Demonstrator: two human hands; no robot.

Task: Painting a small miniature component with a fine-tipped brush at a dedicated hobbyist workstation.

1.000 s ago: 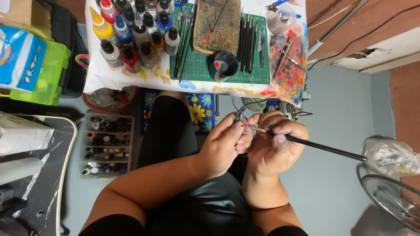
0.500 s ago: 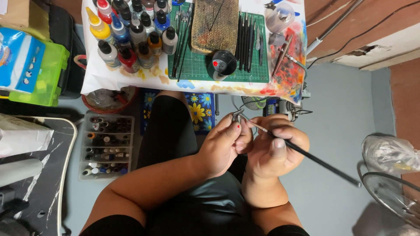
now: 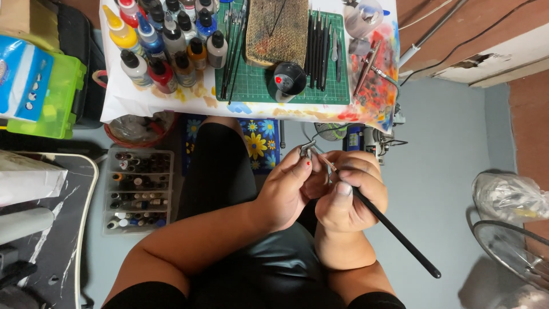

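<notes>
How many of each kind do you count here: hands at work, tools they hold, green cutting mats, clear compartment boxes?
Hands, left hand and right hand: 2
Black stick with metal clip end: 1
Green cutting mat: 1
Clear compartment box: 1
Total: 5

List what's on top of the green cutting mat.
On the green mat: a stained brown block, a round black pot and rows of dark brushes. The mat surface beneath the block is hidden.

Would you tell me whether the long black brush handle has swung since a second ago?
Yes. The brush handle has swung down, its far end away from the plastic bag, in the right hand.
</notes>
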